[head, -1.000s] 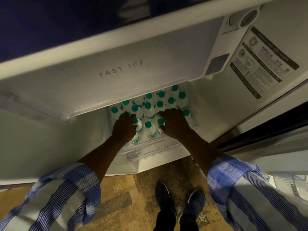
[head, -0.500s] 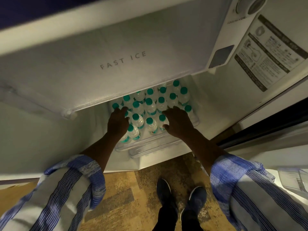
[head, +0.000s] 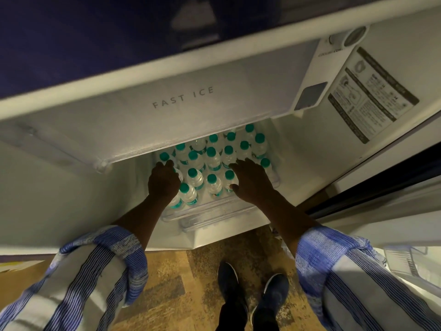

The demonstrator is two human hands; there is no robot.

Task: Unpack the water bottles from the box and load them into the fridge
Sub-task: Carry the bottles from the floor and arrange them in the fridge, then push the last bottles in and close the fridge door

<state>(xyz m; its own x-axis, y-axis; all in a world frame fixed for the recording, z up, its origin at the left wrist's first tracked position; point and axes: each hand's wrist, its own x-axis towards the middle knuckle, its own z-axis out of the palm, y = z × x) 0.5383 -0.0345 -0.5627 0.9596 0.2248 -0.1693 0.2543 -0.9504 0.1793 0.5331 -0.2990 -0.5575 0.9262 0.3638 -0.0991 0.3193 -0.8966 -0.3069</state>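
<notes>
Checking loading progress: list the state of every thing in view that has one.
fridge, open
FAST ICE flap, looks shut
clear tray, at the fridge bottom, nearly full
water bottles, upright, capped, packed in rows in the tray
left hand, rests on the left bottles; grip unclear
right hand, fingers spread over the right bottles

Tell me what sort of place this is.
Probably a kitchen or pantry, right at an open fridge: the freezer flap marked FAST ICE, the clear tray packed with green-capped water bottles, and a printed appliance sticker.
</notes>
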